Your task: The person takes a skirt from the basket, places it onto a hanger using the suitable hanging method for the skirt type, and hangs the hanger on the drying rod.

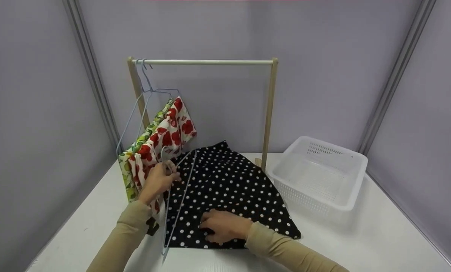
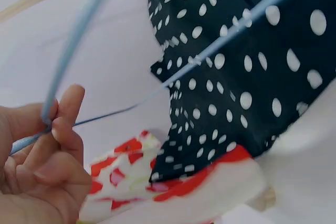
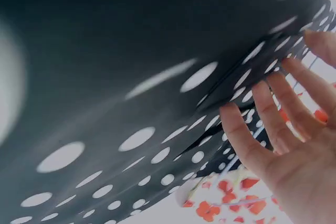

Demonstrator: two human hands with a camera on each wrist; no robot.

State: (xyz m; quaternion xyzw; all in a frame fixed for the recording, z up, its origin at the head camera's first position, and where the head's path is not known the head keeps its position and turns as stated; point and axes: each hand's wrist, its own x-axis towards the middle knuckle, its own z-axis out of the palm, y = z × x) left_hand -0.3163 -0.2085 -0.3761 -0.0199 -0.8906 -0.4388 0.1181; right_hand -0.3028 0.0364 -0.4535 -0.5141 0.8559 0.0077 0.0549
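A black cloth with white dots (image 1: 233,181) lies spread over the middle of the white table. Across its left side is a light blue wire hanger (image 1: 187,185), its long bar towards the front edge of the cloth. My left hand (image 1: 163,179) pinches this hanger near its hook; the left wrist view shows thumb and fingers round the blue wire (image 2: 220,42). On the front part of the dotted cloth rests my right hand (image 1: 225,226). In the right wrist view its fingers (image 3: 242,135) are spread and touch the cloth, gripping no fold that I can see.
Behind stands a rack with a white rail (image 1: 202,62) and wooden posts. At its left end, blue hangers carry a red-flowered white cloth (image 1: 168,132) and a green patterned cloth (image 1: 126,175). A white plastic basket (image 1: 355,192) stands at the right.
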